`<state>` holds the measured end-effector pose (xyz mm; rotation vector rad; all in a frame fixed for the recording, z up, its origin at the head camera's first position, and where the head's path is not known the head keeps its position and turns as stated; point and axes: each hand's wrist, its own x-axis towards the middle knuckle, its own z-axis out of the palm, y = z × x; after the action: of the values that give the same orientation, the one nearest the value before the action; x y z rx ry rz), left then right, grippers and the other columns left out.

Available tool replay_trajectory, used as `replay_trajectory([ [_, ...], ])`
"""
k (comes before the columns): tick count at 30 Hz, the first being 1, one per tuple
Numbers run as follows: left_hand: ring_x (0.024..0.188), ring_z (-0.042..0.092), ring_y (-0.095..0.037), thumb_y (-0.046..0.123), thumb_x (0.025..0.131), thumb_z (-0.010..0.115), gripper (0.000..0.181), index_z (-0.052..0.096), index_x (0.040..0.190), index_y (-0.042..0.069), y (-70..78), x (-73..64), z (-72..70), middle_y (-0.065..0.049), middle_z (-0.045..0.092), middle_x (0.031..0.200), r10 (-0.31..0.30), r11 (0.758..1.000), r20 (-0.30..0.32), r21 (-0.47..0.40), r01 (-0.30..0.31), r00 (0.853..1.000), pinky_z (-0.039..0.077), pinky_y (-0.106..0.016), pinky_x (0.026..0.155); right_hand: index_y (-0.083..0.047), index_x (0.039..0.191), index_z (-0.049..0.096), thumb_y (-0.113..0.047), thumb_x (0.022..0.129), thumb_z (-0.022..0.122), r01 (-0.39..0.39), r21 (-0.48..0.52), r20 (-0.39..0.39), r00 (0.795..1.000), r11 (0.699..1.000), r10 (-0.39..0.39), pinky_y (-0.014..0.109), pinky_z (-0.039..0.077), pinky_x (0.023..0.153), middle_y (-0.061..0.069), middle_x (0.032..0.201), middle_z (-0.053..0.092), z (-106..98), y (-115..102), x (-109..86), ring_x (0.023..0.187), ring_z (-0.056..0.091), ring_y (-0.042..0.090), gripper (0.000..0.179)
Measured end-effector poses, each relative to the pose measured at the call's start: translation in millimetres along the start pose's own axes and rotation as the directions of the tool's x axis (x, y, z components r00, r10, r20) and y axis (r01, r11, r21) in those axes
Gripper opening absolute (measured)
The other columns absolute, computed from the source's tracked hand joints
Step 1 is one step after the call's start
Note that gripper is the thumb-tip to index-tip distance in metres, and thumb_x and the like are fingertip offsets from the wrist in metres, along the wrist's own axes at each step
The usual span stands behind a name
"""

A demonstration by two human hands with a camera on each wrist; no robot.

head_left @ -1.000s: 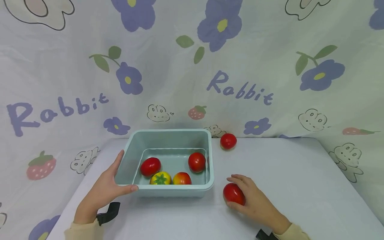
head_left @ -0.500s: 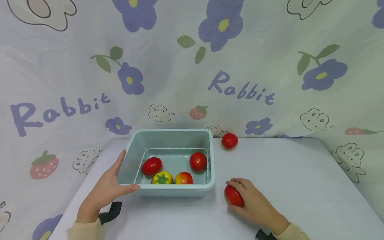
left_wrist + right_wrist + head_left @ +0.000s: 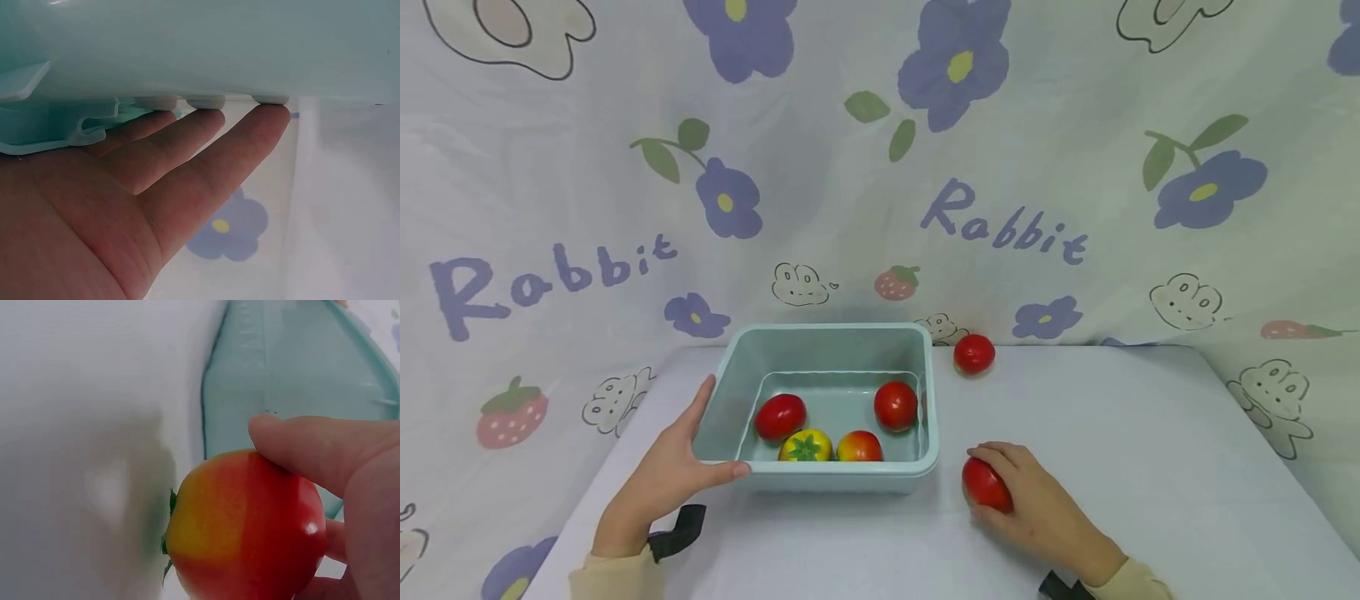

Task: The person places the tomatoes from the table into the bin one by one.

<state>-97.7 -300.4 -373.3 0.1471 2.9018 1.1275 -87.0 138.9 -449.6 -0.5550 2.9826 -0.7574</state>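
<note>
My right hand (image 3: 1037, 508) grips a red tomato (image 3: 983, 483) just right of the bin, low over the white table. In the right wrist view this tomato (image 3: 244, 525) shows a yellow-orange side and green leafy sepals facing the tabletop, with the thumb on its skin. My left hand (image 3: 662, 475) rests against the left front corner of the pale blue-green bin (image 3: 835, 479). Its thumb lies along the front rim. In the left wrist view the straight fingers (image 3: 206, 169) touch the bin's outer wall with their tips. Two red tomatoes (image 3: 780, 417), a yellow one (image 3: 805, 445) and a red-yellow one (image 3: 859, 446) lie inside.
Another red tomato (image 3: 973, 354) sits on the table behind the bin's right side, near the back edge. A patterned cloth (image 3: 850, 208) hangs behind the white tabletop (image 3: 1112, 417). Black straps (image 3: 677, 533) circle the wrists.
The tomato in my right hand has turned slightly within the fingers, staying about the same place. The head view has shifted a little. My left hand stays at the bin.
</note>
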Motion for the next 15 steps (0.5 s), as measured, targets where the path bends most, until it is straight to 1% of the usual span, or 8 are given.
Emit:
replay_trajectory([
  [4,0.12,0.038,-0.043,0.04,0.069,0.079,0.117,-0.004,0.149,0.026,-1.0,0.2,0.8,-0.021,0.026,0.147,0.006,1.0,-0.005,-0.001,-0.006,1.0,0.041,-0.065,0.085,-0.029,0.128,0.049,-0.037,0.067,0.081,-0.002,0.02,-0.038,0.999,1.0,0.002,0.035,0.055,0.077,-0.008,0.126,0.046,-5.0,-1.0,2.2,0.11,0.049,0.012,0.069],
  [9,0.118,0.04,-0.043,0.039,0.068,0.08,0.117,-0.002,0.15,0.024,-2.2,0.3,1.5,-0.021,0.028,0.146,0.016,1.0,-0.012,-0.01,-0.016,1.0,0.043,-0.063,0.083,-0.028,0.128,0.048,-0.033,0.066,0.083,-0.01,0.058,-0.072,0.997,0.998,0.014,0.037,0.055,0.077,-0.007,0.127,0.046,-11.2,-2.9,5.6,0.111,0.048,0.014,0.071],
  [11,0.118,0.04,-0.043,0.039,0.069,0.08,0.117,-0.002,0.15,0.023,-2.4,0.3,1.5,-0.022,0.028,0.146,0.018,1.0,-0.012,-0.01,-0.018,1.0,0.044,-0.063,0.082,-0.028,0.128,0.047,-0.033,0.066,0.083,-0.005,0.068,-0.089,0.996,0.998,0.011,0.036,0.055,0.076,-0.007,0.127,0.045,-13.3,-3.9,7.1,0.111,0.048,0.014,0.072],
  [15,0.118,0.04,-0.043,0.039,0.069,0.08,0.116,-0.003,0.15,0.023,-3.0,-0.1,1.5,-0.022,0.028,0.146,0.021,1.0,-0.009,-0.006,-0.021,1.0,0.043,-0.064,0.083,-0.027,0.128,0.046,-0.031,0.068,0.082,0.033,0.091,-0.13,0.991,0.995,-0.021,0.035,0.055,0.076,-0.006,0.127,0.045,-17.4,-6.0,9.7,0.11,0.048,0.014,0.071],
])
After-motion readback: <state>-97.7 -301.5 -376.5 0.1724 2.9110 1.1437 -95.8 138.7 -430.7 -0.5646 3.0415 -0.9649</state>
